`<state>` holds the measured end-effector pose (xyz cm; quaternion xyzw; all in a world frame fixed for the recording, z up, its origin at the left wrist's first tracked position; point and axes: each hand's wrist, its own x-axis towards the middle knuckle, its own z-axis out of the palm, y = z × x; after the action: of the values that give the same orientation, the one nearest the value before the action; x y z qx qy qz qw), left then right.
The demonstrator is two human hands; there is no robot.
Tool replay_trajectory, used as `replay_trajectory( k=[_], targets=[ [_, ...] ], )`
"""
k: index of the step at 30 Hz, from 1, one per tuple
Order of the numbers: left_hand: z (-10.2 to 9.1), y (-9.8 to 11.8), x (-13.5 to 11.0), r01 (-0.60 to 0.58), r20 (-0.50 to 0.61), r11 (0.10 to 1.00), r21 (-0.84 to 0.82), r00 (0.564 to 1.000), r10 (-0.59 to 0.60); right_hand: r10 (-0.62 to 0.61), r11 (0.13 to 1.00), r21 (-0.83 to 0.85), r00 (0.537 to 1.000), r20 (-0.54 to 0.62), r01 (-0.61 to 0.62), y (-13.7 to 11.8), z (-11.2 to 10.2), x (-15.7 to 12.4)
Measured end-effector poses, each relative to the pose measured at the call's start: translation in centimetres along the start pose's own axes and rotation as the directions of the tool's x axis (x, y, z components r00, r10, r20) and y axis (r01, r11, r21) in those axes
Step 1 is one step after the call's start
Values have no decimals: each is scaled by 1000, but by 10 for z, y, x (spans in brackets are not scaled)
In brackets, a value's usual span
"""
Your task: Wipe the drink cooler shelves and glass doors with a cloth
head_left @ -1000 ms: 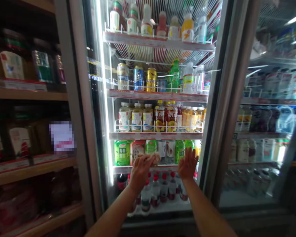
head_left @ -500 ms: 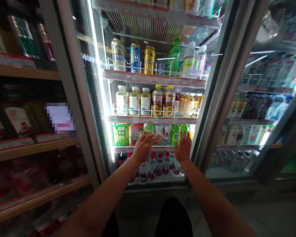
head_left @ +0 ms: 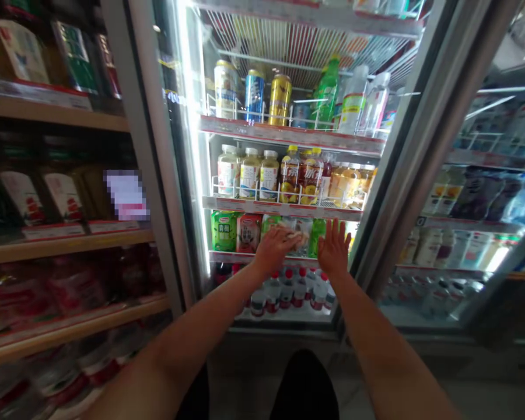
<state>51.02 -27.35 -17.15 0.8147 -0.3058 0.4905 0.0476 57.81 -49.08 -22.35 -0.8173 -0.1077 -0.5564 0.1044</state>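
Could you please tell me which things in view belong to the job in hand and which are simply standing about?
In use, it seems:
crumpled pale cloth, in the left hand
glass door, with the right hand raised open at it

Standing about:
blue can
gold can
green bottle
red-capped bottles
wooden shelves

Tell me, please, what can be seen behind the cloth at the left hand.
Behind the cloth, parts of drink containers show on a fridge shelf; whatever the cloth and left hand cover cannot be seen.
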Motion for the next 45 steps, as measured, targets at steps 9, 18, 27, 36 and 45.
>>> replay_trajectory(
  k=[9,18,27,36,45],
  targets=[
    [0,-11,15,45,-128,998,-32,991,-49,44,994,99,999,-25,-41,-20,-22,1],
    [14,-7,-13,67,-80,971,-231,993,-87,-413,840,395,910,22,372,-80,-41,17],
    [-42,-79,-65,224,-246,968,113,950,-191,-618,749,373,780,96,548,-72,-30,-19],
    [-51,-143,-66,326,-206,931,165,934,-290,-795,606,308,571,206,733,-65,-32,-33],
    [-50,-141,-69,299,-201,946,129,942,-270,-418,887,192,907,-54,420,-66,-29,25]
  ],
)
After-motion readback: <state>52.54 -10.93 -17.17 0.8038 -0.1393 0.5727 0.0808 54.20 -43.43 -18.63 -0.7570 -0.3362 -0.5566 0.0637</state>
